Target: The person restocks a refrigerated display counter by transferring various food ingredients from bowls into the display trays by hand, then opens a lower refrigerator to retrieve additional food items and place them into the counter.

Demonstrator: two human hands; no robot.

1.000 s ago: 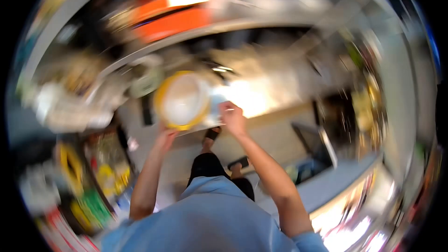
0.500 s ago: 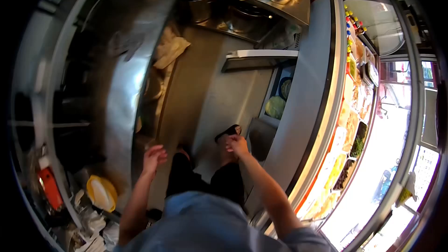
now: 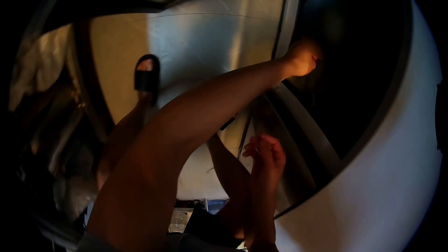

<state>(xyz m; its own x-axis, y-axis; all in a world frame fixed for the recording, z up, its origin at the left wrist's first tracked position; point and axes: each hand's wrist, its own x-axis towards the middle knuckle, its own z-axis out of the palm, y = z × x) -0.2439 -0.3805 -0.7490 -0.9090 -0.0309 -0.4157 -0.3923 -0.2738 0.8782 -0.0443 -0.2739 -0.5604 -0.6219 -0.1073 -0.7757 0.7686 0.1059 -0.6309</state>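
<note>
My left hand [image 3: 301,59] reaches across to the right, at the mouth of the dark opening of a low cabinet [image 3: 284,23]. Its fingers are blurred and sunk in shadow, so whatever they touch is hidden. Lower down, my right hand [image 3: 268,154] hovers in front of the cabinet's lower edge [image 3: 312,135]. The fingers of that hand are loosely bent, slightly apart, with nothing visible in them. Inside the cabinet it is too dark to make out any contents.
A pale smooth panel [image 3: 378,200] fills the lower right. On the floor [image 3: 196,46] is a foot in a black sandal [image 3: 147,79]. Crumpled pale cloth or bags [image 3: 49,60] sit at the left, under the dark edge of a counter.
My view has dropped low and close to the cabinet on the right. The left arm has swung across to its opening; the right hand is now below it. The food display is out of view.
</note>
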